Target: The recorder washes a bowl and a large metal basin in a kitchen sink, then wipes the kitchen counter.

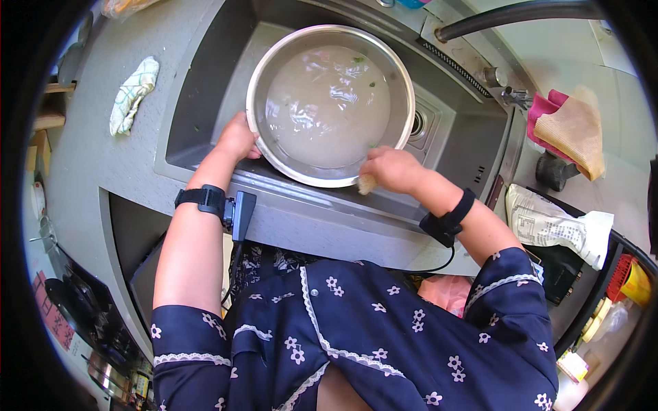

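A wide stainless steel basin (329,103) of cloudy water, with small green leaf bits floating in it, sits tilted or raised in the grey sink (205,82). My left hand (239,136) grips the basin's rim at its lower left. At the lower right of the rim, my right hand (390,168) is closed around a tan scrubbing pad (366,184), which hangs just outside the rim. The drain (417,123) shows partly, right of the basin.
A crumpled checked cloth (134,96) lies on the counter to the left. A black faucet hose (514,19) arches at the upper right. Pink and tan cloths (570,128) hang at the right, above a white printed bag (550,221).
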### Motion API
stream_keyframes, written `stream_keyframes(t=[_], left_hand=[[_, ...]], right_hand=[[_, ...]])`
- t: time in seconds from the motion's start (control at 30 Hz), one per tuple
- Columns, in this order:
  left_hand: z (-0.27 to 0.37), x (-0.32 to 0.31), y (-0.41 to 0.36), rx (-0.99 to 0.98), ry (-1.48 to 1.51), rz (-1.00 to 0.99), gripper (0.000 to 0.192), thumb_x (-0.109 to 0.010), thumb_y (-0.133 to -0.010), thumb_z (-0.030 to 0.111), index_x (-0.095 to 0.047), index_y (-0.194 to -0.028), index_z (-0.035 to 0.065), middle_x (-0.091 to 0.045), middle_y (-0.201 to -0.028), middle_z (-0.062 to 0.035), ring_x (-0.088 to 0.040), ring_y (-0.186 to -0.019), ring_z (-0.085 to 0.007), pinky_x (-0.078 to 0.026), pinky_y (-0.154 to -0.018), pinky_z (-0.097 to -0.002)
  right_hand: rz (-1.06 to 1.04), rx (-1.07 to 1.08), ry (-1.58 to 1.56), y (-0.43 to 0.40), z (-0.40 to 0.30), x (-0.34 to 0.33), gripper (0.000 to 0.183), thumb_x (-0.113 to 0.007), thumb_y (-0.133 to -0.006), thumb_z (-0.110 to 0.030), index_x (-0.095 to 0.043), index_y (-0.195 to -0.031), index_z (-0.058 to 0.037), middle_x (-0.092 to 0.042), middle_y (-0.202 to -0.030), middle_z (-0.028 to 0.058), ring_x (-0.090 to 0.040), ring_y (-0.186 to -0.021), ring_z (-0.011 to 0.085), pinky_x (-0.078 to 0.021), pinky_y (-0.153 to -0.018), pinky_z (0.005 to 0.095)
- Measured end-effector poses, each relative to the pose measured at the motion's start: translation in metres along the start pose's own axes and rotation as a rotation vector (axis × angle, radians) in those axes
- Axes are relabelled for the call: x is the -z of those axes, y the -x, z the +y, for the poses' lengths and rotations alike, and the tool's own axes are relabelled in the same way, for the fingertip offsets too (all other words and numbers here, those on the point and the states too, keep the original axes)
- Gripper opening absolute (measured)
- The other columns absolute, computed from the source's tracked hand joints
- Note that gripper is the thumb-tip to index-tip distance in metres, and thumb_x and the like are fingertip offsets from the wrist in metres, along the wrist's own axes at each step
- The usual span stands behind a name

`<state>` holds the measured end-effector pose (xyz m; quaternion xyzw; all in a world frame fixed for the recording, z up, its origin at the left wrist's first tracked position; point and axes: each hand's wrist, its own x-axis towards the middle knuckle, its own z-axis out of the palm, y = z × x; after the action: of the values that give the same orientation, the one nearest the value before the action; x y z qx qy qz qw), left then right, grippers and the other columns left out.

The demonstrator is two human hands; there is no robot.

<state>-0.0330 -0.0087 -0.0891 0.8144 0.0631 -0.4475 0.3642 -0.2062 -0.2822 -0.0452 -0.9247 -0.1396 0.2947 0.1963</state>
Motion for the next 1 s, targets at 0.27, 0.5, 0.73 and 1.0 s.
stream_keyframes(t=[0.27, 0.5, 0.73, 1.0], left_hand=[[-0.005, -0.006, -0.006, -0.001, -0.003, 0.017, 0.032, -0.047, -0.088, -0.002, -0.041, -0.119, 0.0013, -0.063, -0.086, -0.0153, -0.063, -0.056, -0.0187, -0.053, -0.044, -0.0288], [-0.008, -0.003, -0.001, 0.012, -0.029, 0.034, 0.031, -0.048, -0.087, 0.000, -0.042, -0.118, 0.0016, -0.063, -0.082, -0.0152, -0.063, -0.055, -0.0187, -0.053, -0.045, -0.0292], [0.000, -0.002, 0.002, 0.020, -0.090, 0.024, 0.029, -0.048, -0.086, -0.001, -0.043, -0.115, 0.0001, -0.063, -0.081, -0.0149, -0.063, -0.055, -0.0185, -0.053, -0.046, -0.0295], [-0.009, 0.002, 0.000, 0.025, -0.044, -0.001, 0.027, -0.045, -0.085, -0.001, -0.044, -0.112, 0.0002, -0.063, -0.081, -0.0152, -0.063, -0.056, -0.0194, -0.052, -0.046, -0.0305]], right_hand=[[0.132, 0.052, -0.301, -0.137, -0.053, -0.030, 0.016, -0.060, -0.071, -0.017, -0.067, -0.086, -0.0149, -0.064, -0.092, 0.0108, -0.060, -0.089, 0.0320, -0.0492, -0.074, 0.0421], [-0.255, -0.017, -0.127, -0.103, -0.011, -0.036, 0.021, -0.057, -0.076, -0.022, -0.069, -0.092, -0.0170, -0.065, -0.089, 0.0125, -0.062, -0.088, 0.0321, -0.0488, -0.075, 0.0431], [-0.184, -0.055, -0.049, -0.094, -0.032, -0.036, 0.021, -0.053, -0.078, -0.021, -0.066, -0.094, -0.0158, -0.064, -0.091, 0.0139, -0.060, -0.091, 0.0336, -0.0483, -0.077, 0.0414], [-0.368, -0.142, 0.224, -0.064, 0.005, -0.006, 0.022, -0.057, -0.077, -0.016, -0.067, -0.097, -0.0137, -0.063, -0.104, 0.0052, -0.056, -0.103, 0.0278, -0.0481, -0.078, 0.0427]])
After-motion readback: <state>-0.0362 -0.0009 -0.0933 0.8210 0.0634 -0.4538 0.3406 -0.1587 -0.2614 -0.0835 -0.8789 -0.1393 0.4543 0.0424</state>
